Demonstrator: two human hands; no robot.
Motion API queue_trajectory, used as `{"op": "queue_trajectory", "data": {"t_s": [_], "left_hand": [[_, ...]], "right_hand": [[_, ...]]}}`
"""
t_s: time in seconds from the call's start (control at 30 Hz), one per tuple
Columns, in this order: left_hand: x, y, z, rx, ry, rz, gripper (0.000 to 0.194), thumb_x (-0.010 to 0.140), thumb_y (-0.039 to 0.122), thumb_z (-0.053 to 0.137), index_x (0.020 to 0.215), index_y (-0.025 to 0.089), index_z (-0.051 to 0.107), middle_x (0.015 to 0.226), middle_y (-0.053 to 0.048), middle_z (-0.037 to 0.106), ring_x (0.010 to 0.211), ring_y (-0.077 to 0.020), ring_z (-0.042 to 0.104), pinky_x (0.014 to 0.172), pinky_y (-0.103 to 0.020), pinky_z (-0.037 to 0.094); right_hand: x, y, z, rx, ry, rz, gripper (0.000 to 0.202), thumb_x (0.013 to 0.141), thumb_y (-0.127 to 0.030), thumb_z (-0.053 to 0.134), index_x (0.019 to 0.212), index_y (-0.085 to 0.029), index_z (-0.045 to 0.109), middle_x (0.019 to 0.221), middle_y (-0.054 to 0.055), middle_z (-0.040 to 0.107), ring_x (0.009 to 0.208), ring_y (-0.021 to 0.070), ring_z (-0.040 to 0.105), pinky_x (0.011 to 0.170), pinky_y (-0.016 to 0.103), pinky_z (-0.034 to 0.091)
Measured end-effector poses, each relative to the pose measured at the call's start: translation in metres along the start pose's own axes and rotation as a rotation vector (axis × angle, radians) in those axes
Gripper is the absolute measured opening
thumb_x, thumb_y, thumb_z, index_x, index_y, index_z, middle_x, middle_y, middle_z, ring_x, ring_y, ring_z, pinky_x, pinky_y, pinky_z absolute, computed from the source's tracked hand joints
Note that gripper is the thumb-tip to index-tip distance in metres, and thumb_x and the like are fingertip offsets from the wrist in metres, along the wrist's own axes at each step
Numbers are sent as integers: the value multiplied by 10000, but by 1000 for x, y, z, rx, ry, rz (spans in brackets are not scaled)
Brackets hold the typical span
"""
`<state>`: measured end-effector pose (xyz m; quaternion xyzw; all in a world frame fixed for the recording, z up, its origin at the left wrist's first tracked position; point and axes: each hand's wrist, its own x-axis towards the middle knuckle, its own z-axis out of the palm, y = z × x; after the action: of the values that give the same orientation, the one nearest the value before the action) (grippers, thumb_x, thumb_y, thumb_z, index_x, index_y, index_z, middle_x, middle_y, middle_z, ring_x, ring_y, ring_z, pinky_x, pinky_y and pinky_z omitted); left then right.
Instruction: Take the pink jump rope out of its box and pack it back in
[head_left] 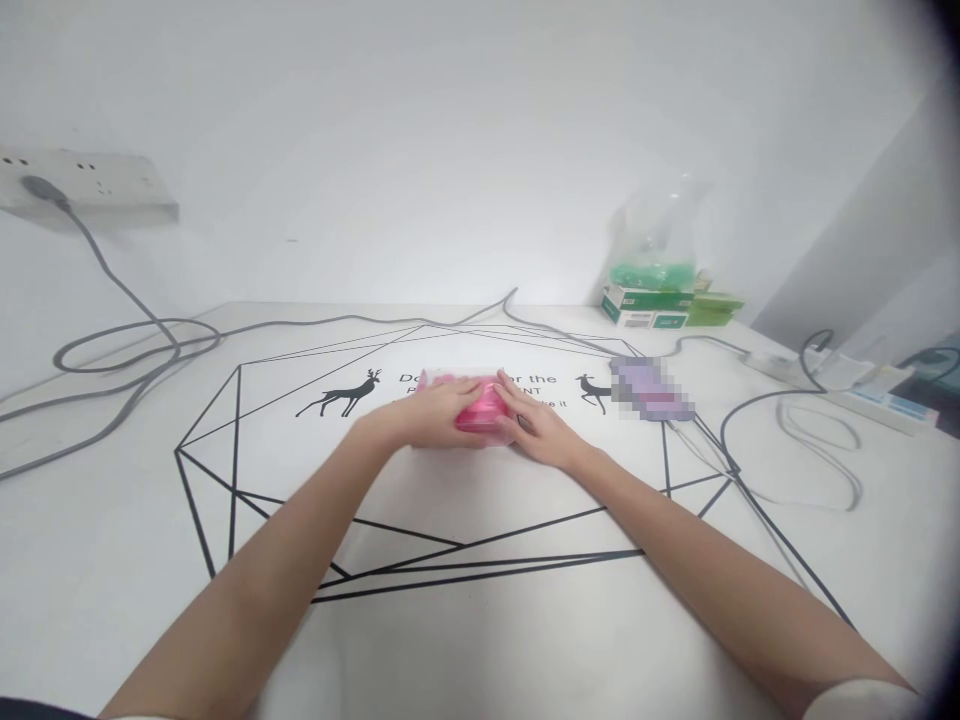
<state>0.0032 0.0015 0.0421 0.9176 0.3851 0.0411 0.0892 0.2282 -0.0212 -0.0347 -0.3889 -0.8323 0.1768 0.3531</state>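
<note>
A shiny pink packet (481, 408) with a clear, see-through edge rests on the white table mat, between my two hands. My left hand (442, 412) covers its left part, fingers closed over the top and front. On the other side, my right hand (538, 425) grips the right end, with thumb and fingers pressed against it. Much of the packet is hidden under the fingers, so what is inside it cannot be made out.
A purple phone-like thing (651, 388), partly blurred, lies to the right with a white cable. Green-and-white boxes (648, 305) stand by the wall under a clear bag (660, 235). Grey cables (300, 322) run along the back and left from a wall socket (105, 185). A power strip (780, 368) lies far right.
</note>
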Motion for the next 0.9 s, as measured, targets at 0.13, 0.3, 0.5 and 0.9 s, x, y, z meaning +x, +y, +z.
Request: {"op": "queue_trajectory", "data": {"t_s": [0.13, 0.3, 0.5, 0.9], "left_hand": [[-12, -47, -14, -145, -102, -142, 753, 853, 712, 417, 1470, 280, 392, 1568, -59, 296, 1421, -304, 325, 1116, -428, 321], [-7, -72, 8, -216, 134, -215, 676, 913, 647, 370, 1440, 231, 447, 1576, -74, 279, 1448, -270, 271, 1157, -421, 268], [-1, -67, 20, -168, 223, -172, 585, 943, 553, 374, 1396, 205, 503, 1492, -94, 431, 1397, -274, 359, 1149, -434, 289], [17, -28, 39, 14, 447, -350, 446, 958, 454, 363, 1176, 188, 646, 1083, -154, 644, 1162, -324, 517, 1029, -532, 341]], "right_hand": [[1, -10, 5, -75, -55, -47, 578, 995, -438, 400, 1532, -287, 247, 1614, 13, 97, 1473, 227, 134, 1186, 452, 247], [4, -22, 12, -127, -39, -63, 555, 1002, -376, 396, 1530, -326, 231, 1623, 4, 91, 1468, 228, 186, 1130, 460, 368], [5, -29, 30, -192, 4, -71, 493, 991, -342, 441, 1478, -343, 364, 1623, 13, 97, 1475, 302, 100, 1050, 564, 436], [13, 2, -10, -50, -60, -187, 504, 962, -200, 445, 1458, -287, 419, 1589, 14, 175, 1432, 220, 270, 1158, 425, 302]]}}
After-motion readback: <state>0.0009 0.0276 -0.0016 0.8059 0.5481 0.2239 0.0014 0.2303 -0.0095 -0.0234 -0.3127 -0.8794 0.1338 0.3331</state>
